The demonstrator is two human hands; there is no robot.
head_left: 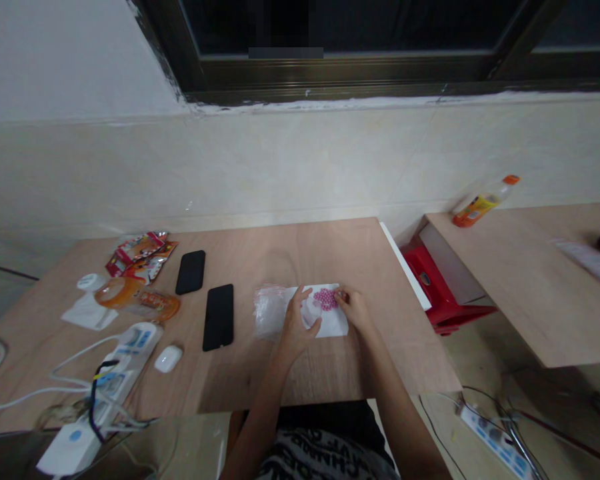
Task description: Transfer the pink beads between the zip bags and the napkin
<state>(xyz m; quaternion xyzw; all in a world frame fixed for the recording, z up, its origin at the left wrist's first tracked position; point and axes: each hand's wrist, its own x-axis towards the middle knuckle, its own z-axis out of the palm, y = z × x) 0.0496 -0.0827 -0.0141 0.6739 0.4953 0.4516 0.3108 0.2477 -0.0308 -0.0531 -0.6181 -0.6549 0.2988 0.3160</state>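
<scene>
At a wooden desk (360, 373), the left hand (295, 327) pinches a white paper sheet (336, 323); the right hand (353, 307), fingers curled, touches small pink beads (325, 298), which a nudge could scatter.

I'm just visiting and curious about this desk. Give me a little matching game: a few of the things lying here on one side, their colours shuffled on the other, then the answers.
Things:
1. beads by the right hand
2. phone to the left of the left hand
3. earbud case
4. stool between the two tables

Colours:
A. white
B. red
C. pink
D. black

Pairs: 1-C, 2-D, 3-A, 4-B
</scene>
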